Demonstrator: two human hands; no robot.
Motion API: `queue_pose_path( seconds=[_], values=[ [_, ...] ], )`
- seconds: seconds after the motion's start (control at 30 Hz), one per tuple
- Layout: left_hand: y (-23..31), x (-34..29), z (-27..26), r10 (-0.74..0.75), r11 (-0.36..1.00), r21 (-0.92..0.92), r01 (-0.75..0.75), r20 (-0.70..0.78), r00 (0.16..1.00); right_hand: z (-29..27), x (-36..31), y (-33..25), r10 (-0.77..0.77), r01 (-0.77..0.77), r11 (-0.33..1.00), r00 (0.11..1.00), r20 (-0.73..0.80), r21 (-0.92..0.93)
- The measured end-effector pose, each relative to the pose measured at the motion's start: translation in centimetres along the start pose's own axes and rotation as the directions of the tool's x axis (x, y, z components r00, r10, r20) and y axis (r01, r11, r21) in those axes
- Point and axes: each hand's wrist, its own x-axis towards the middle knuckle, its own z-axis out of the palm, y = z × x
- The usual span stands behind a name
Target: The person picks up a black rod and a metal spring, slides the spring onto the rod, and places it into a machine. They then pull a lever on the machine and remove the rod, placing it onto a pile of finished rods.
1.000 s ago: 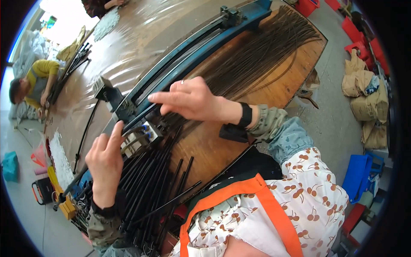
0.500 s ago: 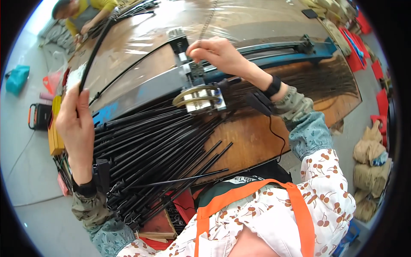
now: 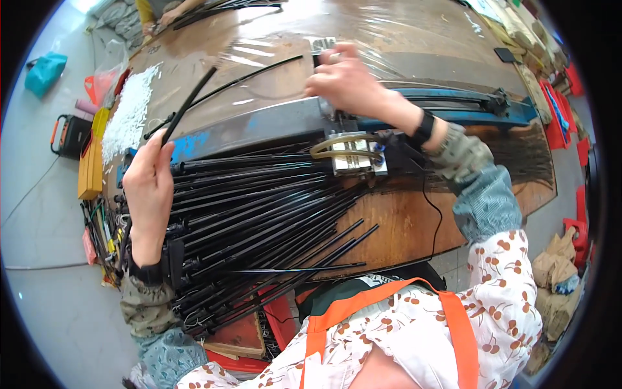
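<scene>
My left hand [image 3: 149, 191] is closed around a slim black tube [image 3: 189, 102], which slants up to the right over the table. A faint, blurred strand stands at its upper end. My right hand [image 3: 350, 81] is closed at the top of a small metal clamping device; what its fingers hold is hidden and smeared by motion. Below that hand sits the device's silver block [image 3: 353, 155] with a curved yellowish hose [image 3: 324, 148]. Another thin black rod [image 3: 240, 79] lies behind, along the blue and grey metal rail [image 3: 259, 123]. Many black rods [image 3: 259, 214] lie fanned out nearer me.
Short white pieces [image 3: 129, 113] are heaped at the left of the wooden table [image 3: 395, 223]. A yellow box [image 3: 94, 159] and a black case [image 3: 71, 136] stand beyond. A co-worker's hands [image 3: 172, 16] are at the far left. Red bins [image 3: 554, 123] line the right side.
The view has shifted, so the table appears farther right. The tube in my left hand now reaches less far up. The coiled strand at my right hand no longer shows; that hand is over the device's top.
</scene>
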Motion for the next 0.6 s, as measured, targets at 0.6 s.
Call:
queue_pose_path(
  seconds=[0.6],
  values=[
    [5.8,6.1,17.4,0.360,0.929,-0.138,-0.342,0.135,0.923,-13.9,-27.5,13.9,0.559,-0.536,0.783,0.829,-0.021,-0.314]
  ],
)
